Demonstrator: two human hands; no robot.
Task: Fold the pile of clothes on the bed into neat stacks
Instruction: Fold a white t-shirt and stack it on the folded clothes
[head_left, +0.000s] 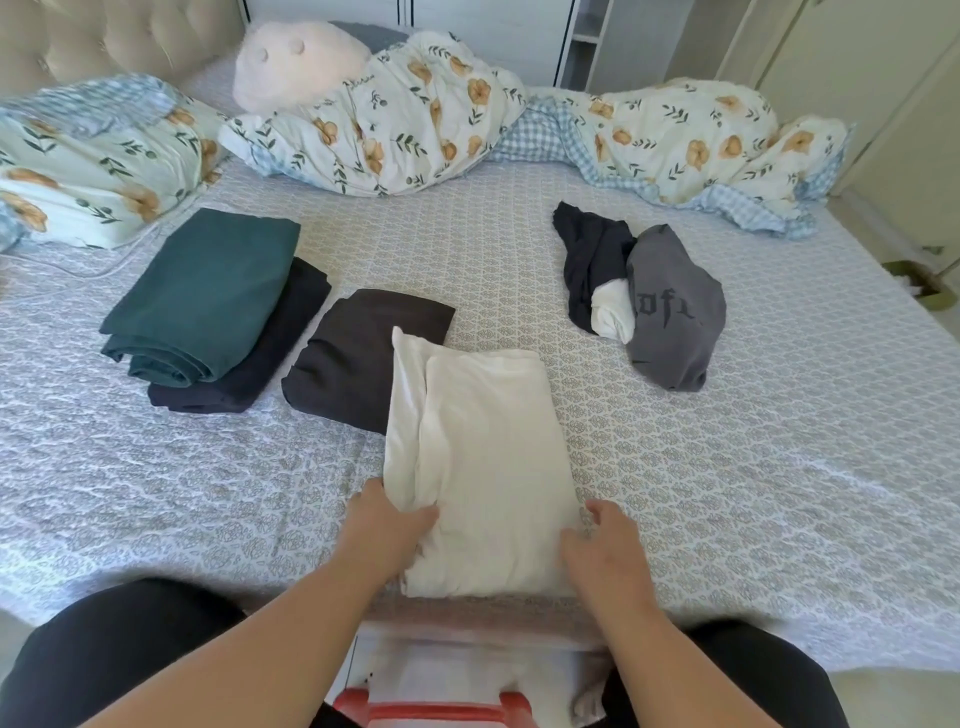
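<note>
Both hands (387, 525) on white garment (483, 467) — perhaps gripping.
</note>
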